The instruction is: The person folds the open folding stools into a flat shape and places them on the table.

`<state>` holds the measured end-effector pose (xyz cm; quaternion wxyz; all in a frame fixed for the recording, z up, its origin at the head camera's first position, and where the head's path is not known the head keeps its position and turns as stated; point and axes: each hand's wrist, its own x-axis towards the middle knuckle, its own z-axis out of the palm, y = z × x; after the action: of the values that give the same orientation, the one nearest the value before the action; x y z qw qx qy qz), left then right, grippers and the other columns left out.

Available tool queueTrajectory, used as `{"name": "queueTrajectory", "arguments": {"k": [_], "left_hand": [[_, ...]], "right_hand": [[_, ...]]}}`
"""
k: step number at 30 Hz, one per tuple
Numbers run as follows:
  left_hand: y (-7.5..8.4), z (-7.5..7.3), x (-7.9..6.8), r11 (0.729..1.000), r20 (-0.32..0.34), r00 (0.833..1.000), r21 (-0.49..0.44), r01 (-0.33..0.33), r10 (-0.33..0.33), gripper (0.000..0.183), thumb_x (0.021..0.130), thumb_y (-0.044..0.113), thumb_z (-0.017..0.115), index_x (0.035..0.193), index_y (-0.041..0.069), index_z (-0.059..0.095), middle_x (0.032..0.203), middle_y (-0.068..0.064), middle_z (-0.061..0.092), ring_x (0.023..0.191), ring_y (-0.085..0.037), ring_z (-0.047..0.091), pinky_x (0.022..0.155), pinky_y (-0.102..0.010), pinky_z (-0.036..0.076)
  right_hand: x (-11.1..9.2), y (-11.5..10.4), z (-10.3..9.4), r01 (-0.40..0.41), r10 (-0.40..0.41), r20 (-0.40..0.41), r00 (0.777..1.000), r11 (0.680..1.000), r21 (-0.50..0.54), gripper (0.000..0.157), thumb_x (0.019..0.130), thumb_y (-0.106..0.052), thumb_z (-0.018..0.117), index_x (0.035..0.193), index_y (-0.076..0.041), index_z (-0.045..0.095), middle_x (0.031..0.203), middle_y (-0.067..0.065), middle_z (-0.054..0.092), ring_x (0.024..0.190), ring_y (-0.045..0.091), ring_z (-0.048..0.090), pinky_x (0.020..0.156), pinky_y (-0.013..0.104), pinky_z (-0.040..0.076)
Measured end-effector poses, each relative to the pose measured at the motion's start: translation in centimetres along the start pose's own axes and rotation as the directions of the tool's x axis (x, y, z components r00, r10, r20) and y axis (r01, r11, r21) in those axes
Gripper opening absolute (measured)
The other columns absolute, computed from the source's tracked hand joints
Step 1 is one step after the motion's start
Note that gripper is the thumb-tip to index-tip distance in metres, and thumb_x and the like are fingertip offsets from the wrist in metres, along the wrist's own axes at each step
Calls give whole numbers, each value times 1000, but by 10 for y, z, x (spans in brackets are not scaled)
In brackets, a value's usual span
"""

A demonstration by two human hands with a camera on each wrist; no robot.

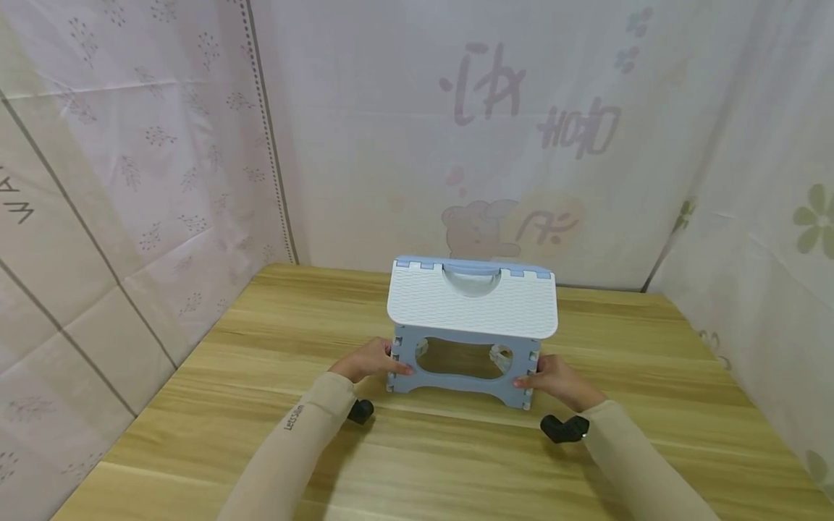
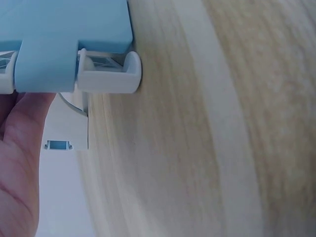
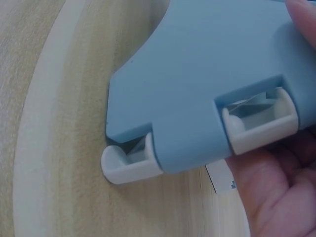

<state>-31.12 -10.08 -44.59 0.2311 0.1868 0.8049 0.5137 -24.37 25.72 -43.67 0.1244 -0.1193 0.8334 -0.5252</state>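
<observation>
A folding step stool (image 1: 472, 311) in white and light blue stands upright in the head view, its textured white top sloping down toward me from a blue-edged ridge with a handle slot. The blue leg panel (image 1: 456, 381) below has a large oval opening. My left hand (image 1: 368, 359) grips the panel's left edge, thumb on the front face. On the opposite edge my right hand (image 1: 562, 382) holds the panel the same way. White hinge pieces (image 2: 111, 74) line the panel's edge in the left wrist view. Most fingers are hidden behind the stool.
The wood-grain table (image 1: 260, 405) extends around the stool. Printed curtains (image 1: 365, 145) hang behind it and at both sides. Black wrist devices (image 1: 564, 428) sit beneath both sleeves, close above the tabletop.
</observation>
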Motion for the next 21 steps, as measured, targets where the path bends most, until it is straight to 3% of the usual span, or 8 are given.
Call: {"name": "queueTrajectory", "arguments": {"k": [9, 21], "left_hand": [[0, 0, 0, 1000, -13, 1000, 11, 11, -11, 15, 82, 10, 76, 89, -1, 69, 82, 1, 71, 75, -8, 60, 75, -27, 52], [2, -1, -1, 1000, -7, 1000, 6, 13, -13, 21, 83, 10, 76, 99, -3, 70, 96, -7, 74, 86, -11, 65, 88, -33, 50]], "right_hand": [[1, 2, 0, -1, 1, -1, 1000, 1000, 1, 49, 86, -8, 72, 119, 23, 52, 120, 34, 60, 110, 36, 59, 92, 48, 49], [2, 2, 0, -3, 2, 8, 1000, 1000, 16, 53, 86, -8, 71, 123, 24, 49, 123, 36, 57, 112, 37, 58, 94, 51, 48]]}}
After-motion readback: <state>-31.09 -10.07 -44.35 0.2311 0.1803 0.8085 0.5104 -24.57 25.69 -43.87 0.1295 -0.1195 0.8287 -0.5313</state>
